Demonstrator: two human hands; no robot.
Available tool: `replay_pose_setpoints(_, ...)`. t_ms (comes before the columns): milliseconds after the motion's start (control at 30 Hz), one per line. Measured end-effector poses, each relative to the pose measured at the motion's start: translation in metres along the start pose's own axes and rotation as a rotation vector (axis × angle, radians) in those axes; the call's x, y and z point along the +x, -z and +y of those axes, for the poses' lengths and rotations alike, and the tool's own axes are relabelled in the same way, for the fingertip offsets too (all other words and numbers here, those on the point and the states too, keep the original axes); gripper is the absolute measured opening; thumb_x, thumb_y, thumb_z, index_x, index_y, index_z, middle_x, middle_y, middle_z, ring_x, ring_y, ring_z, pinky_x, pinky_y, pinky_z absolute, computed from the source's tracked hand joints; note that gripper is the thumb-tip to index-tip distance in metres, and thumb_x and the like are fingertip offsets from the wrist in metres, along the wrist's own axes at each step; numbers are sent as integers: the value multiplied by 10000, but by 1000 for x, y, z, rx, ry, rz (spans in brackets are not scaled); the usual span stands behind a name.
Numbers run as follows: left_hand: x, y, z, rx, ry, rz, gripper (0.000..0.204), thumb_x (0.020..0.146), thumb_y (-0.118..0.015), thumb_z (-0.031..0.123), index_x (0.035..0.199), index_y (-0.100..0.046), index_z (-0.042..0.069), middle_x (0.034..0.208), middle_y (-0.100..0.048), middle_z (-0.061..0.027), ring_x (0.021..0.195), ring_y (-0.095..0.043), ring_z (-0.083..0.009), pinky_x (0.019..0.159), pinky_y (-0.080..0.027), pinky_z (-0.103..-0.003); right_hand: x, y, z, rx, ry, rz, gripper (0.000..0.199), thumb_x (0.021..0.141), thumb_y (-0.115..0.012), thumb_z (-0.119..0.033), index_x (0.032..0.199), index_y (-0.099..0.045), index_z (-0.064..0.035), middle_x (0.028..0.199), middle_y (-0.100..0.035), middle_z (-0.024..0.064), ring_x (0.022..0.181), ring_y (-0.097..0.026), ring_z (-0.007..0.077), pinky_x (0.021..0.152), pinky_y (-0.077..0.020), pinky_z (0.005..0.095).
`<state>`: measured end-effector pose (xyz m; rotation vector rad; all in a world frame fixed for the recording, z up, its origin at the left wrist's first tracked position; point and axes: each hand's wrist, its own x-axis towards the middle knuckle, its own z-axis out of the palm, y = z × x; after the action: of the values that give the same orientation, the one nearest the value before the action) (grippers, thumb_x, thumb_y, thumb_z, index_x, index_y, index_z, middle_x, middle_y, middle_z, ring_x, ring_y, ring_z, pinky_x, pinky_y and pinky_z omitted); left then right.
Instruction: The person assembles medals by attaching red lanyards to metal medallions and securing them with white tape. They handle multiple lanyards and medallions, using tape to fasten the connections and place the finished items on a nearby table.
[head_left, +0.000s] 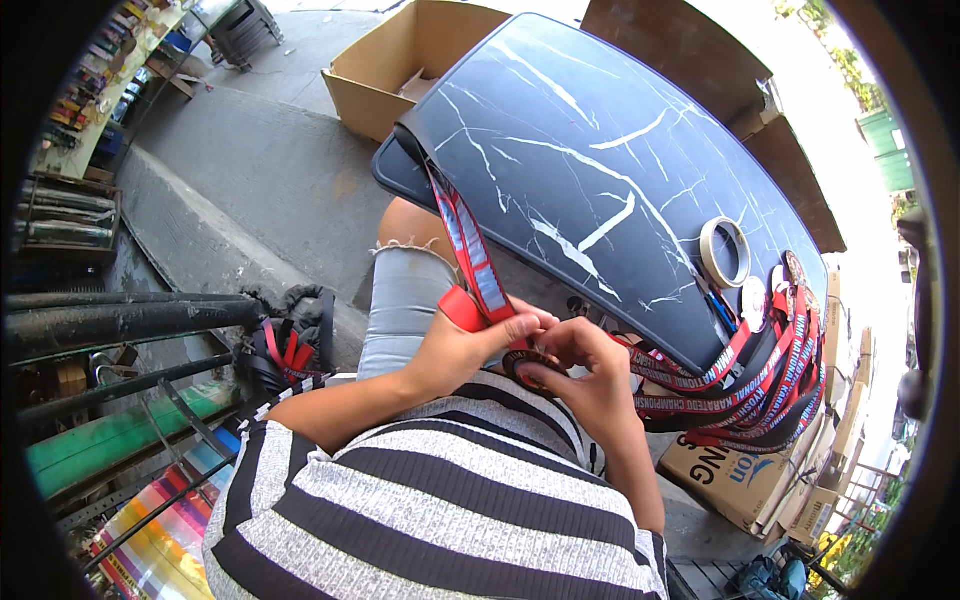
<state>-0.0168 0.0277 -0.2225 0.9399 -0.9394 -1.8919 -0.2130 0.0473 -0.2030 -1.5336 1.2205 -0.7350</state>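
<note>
My left hand [462,350] pinches a red ribbon with a grey reflective stripe [470,250] that runs up and hangs over the near edge of a dark marble-patterned table [560,140]. My right hand [590,370] holds a round medal [527,362] at the ribbon's lower end, close against my left hand and above my lap. Several more red lettered ribbons with medals [760,375] hang in a bundle over the table's right edge.
A roll of tape [724,252] lies on the table near its right end. An open cardboard box [400,70] stands on the concrete floor behind the table. More boxes [735,480] sit at the lower right. A black bag with red straps [290,345] lies to my left beside metal pipes.
</note>
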Motion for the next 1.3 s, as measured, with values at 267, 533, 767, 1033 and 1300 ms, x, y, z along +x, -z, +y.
replay_pose_setpoints(267, -14, 36, 55, -82, -236, 140, 293, 1014, -532, 154, 1182, -582, -81, 1075, -684, -202, 1017, -693, -275, 893, -579, -393, 7, -24, 93, -515, -131, -177, 249, 731, -740, -12, 964, -652, -16, 835, -595, 141, 816, -638, 312, 739, -496, 379)
replay_pose_setpoints(533, -15, 28, 58, -105, -249, -143, 243, 993, -527, 35, 1202, -559, -84, 1119, -664, -204, 1034, -683, -271, 924, -553, -374, 35, -41, 139, -442, -286, -476, 318, 824, -750, -134, 1120, -662, -56, 1039, -681, 141, 986, -652, 270, 834, -502, 360)
replay_pose_setpoints(767, -6, 7, 26, 138, -126, -213, 210, 977, -552, 28, 1169, -606, -37, 1094, -680, -149, 954, -673, -176, 862, -534, -297, 3, -22, 58, 226, -155, -246, 253, 883, -682, -98, 1108, -661, 16, 1012, -707, 112, 945, -671, 208, 831, -499, 321)
replay_pose_setpoints(1033, -1, 22, 36, 493, -209, -261, 153, 861, -646, -30, 1008, -630, 7, 961, -624, -80, 917, -595, -149, 748, -502, -277, -12, -9, 15, 562, 84, 128, 195, 974, -543, -31, 1120, -636, 58, 1004, -678, 147, 882, -664, 176, 751, -544, 281)
replay_pose_setpoints(1300, 4, 26, 38, 726, -294, -109, 163, 717, -709, 21, 829, -598, 60, 809, -566, -36, 792, -495, -181, 691, -398, -291, -20, 19, -10, 142, -139, 155, 193, 948, -502, 41, 1108, -610, 20, 740, -648, 63, 469, -464, 14, 540, -445, 179)
